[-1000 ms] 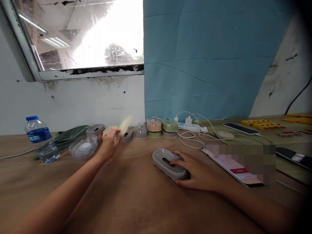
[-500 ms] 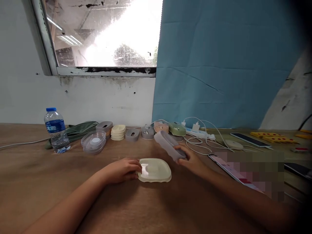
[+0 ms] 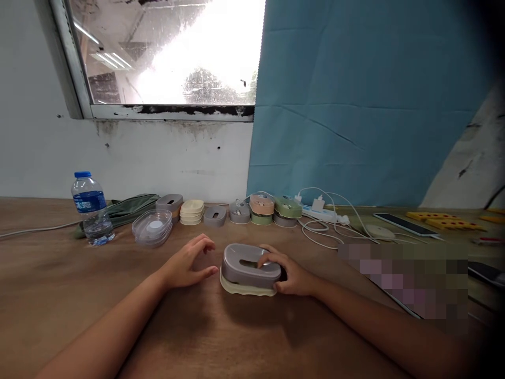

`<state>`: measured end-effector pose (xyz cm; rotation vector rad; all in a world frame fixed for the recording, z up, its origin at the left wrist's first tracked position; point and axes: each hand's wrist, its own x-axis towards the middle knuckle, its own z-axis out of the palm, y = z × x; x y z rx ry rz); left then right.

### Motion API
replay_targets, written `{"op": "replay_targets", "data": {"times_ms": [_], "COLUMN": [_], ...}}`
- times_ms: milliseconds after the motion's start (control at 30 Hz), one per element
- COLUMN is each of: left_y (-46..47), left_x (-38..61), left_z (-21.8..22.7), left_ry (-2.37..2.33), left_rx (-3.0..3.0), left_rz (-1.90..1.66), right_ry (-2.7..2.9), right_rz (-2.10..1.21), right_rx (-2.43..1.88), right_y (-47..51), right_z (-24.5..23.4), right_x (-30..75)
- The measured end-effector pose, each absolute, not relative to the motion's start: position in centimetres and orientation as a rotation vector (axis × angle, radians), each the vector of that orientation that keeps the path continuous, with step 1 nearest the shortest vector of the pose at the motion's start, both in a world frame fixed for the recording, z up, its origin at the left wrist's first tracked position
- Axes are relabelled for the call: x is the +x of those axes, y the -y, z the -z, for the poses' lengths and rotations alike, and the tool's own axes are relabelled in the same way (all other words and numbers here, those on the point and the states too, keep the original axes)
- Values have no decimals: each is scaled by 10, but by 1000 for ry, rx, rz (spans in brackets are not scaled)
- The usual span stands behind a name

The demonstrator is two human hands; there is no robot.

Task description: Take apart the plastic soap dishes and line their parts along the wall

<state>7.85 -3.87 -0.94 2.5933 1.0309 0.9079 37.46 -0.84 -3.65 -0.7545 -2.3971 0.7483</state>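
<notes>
Grey slotted cover (image 3: 236, 275) in my right hand (image 3: 281, 271), seen from the head view: I grip it by its right end, one finger at the slot; it sits over the cream base (image 3: 246, 289), whose wavy rim shows below it, on the table (image 3: 177, 342) before me; my left hand (image 3: 197, 263) is released, fingers spread and curved, just beside the cover's left end. I judge the step in hand to be seating cover on base; the next move would call for lining up the edges and pressing evenly from both ends. As for containers, the bottle (image 3: 90, 202) holds clear liquid; the nested clear tubs (image 3: 144, 237) show a white disc (image 3: 155, 225); what the lidded grey box (image 3: 239, 215) holds, I cannot tell.
</notes>
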Motion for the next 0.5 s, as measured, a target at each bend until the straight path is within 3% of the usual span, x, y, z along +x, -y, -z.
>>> {"op": "replay_targets", "data": {"times_ms": [200, 500], "left_y": [40, 35], "left_x": [85, 85], "left_z": [13, 19], "left_ry": [-804, -833], "left_rx": [2597, 2512], "left_rz": [-726, -755], "right_ry": [2485, 2594], "right_rz": [-746, -617], "right_rx": [-786, -695], "right_y": [14, 22], "right_z": [32, 31], "right_x": [373, 372]}}
